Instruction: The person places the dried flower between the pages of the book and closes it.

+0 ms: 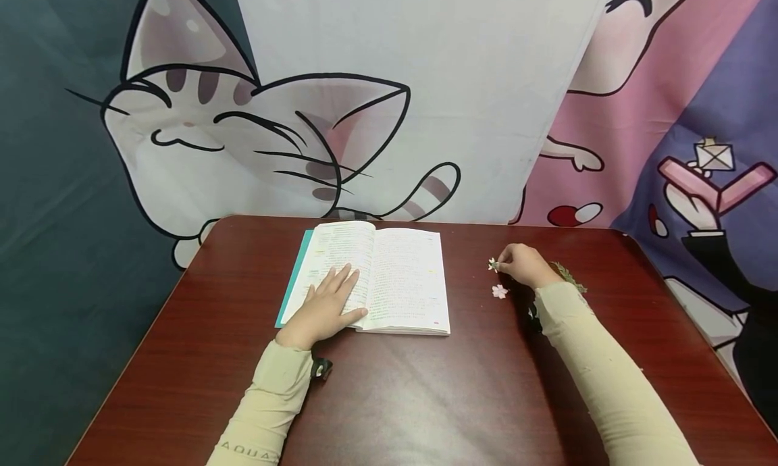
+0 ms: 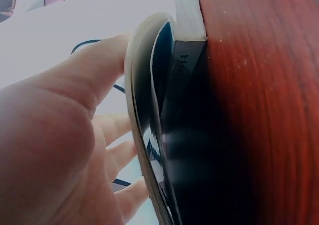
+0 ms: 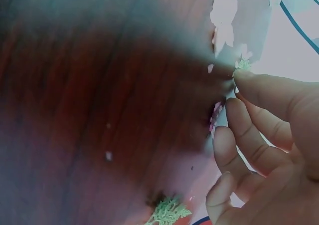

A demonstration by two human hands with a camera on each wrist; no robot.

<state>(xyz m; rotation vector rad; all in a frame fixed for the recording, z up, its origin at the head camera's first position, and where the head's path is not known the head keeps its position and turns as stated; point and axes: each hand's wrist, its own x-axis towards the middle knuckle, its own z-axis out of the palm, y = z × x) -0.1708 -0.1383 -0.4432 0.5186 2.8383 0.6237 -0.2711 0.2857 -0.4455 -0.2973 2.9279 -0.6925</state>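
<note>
An open book [image 1: 407,283] with printed pages and a teal cover edge lies on the table. My left hand [image 1: 325,311] rests spread on its left page, fingers apart; the left wrist view shows that hand [image 2: 75,130] against the curved pages [image 2: 130,85]. To the right of the book, my right hand [image 1: 525,267] pinches a small white flower with green on it [image 1: 492,265] between thumb and fingertip. The same flower [image 3: 244,63] shows at the fingertips in the right wrist view. Just below it, a pale pink flower [image 1: 500,291] lies on the table.
A green leafy sprig [image 1: 570,277] lies beyond the right wrist, partly hidden by it. Small purple-pink blossoms [image 3: 215,117] and loose petal bits [image 3: 108,156] are on the wood. The brown table [image 1: 389,398] ends at a cartoon-printed cloth backdrop [image 1: 474,61].
</note>
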